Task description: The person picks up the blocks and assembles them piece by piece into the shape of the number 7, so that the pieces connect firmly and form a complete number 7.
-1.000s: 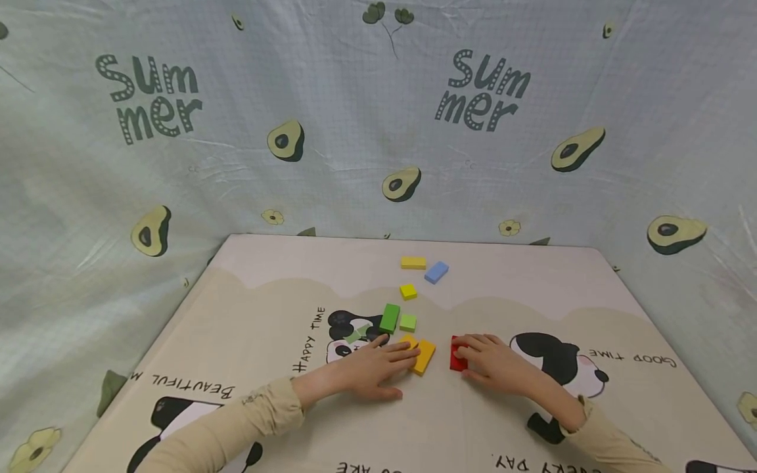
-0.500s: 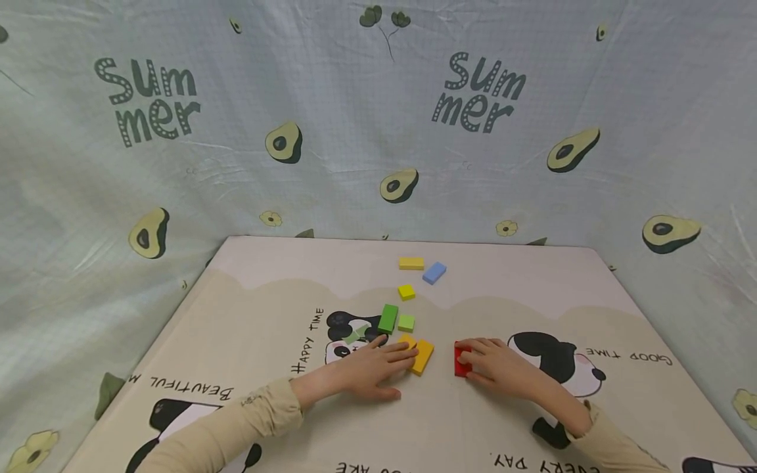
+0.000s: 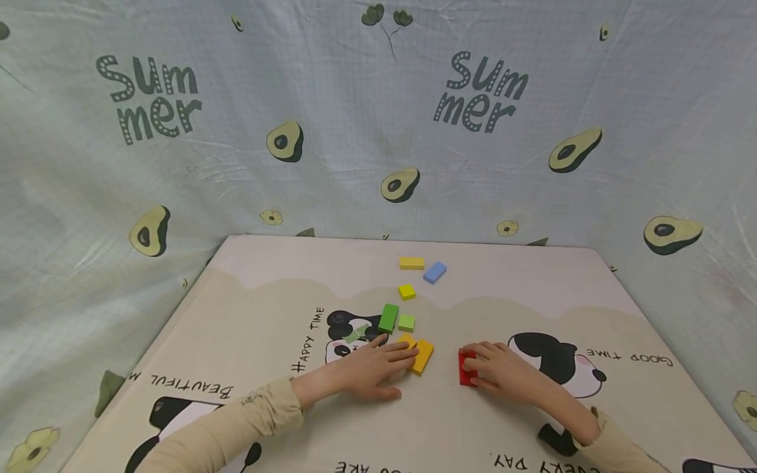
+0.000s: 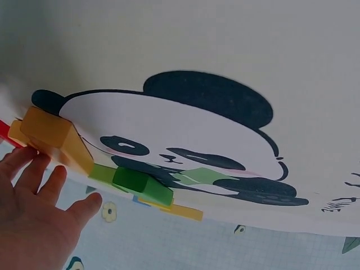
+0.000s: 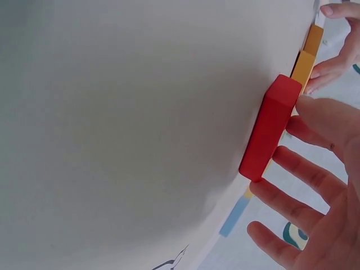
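The left hand (image 3: 369, 372) lies flat on the bench (image 3: 278, 309), fingers straight and slightly spread, holding nothing; its fingertips rest against the orange block (image 3: 422, 357), a flat rectangular piece lying just in front of them. In the left wrist view the same fingers (image 4: 34, 174) touch the near edge of the orange block (image 4: 53, 138), with the dark green block (image 4: 140, 185) just beyond it over the printed panda (image 4: 185, 135).

The right hand (image 3: 503, 371) lies palm down beside the red block (image 3: 466, 368), a short way to the right of the orange one and apart from it. Its fingers are nearly straight and lie on and against the red block; the right wrist view shows the fingertips (image 5: 315, 112) touching the block's edge while the red block (image 5: 270, 126) lies flat on the bench, with no curl around it. The orange block (image 5: 306, 64) and the other hand's fingers (image 5: 337, 11) show beyond it.

Further from the person, the dark green block (image 3: 388, 318) and a light green square block (image 3: 406, 322) lie side by side, just beyond the left hand's fingertips. Behind them sits a small yellow square block (image 3: 406, 292), and further back a yellow rectangular block (image 3: 411, 263) with a light blue block (image 3: 434, 272) just to its right. The bench cover is cream, printed with pandas and lettering. A pale backdrop cloth (image 3: 331, 118) with avocados and the word "Summer" hangs behind and around the bench. Both arms wear beige sleeves (image 3: 225, 433).
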`<state>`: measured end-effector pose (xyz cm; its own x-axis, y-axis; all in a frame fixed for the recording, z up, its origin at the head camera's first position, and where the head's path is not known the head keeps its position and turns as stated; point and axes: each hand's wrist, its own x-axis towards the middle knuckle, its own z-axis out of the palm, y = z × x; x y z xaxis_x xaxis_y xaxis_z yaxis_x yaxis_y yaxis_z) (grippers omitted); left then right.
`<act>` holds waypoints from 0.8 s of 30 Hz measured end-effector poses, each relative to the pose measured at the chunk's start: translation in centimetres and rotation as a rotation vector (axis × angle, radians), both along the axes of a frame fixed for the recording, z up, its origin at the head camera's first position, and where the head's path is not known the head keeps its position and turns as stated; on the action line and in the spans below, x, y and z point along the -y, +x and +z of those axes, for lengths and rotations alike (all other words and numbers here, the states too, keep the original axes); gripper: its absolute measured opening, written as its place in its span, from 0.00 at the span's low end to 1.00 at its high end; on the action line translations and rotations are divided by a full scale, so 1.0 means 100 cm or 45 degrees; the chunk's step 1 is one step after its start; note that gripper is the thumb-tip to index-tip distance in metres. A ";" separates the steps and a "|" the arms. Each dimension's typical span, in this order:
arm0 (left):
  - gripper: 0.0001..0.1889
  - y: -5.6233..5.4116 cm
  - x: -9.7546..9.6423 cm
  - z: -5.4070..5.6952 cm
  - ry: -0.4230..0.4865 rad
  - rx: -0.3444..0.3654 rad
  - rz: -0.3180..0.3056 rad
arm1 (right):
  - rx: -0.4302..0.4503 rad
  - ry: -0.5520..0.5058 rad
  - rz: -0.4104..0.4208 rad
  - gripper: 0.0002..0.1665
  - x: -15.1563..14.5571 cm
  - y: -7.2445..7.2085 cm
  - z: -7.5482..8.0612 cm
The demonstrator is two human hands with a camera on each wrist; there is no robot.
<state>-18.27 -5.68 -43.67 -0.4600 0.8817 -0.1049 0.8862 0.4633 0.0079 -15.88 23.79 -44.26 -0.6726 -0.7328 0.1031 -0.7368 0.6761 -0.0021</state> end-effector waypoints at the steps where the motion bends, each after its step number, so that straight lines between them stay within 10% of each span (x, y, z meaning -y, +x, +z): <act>1: 0.32 0.000 0.000 0.000 -0.003 -0.001 0.000 | 0.006 0.001 -0.004 0.11 0.000 0.001 0.000; 24: 0.29 -0.001 -0.002 0.004 -0.017 -0.054 -0.022 | 0.102 -0.023 0.042 0.12 0.001 0.017 0.004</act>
<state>-18.38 -5.50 -43.27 -0.4489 0.8882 -0.0976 0.8935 0.4476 -0.0359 -14.18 23.64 -43.81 -0.6545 -0.7534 0.0631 -0.7559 0.6505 -0.0740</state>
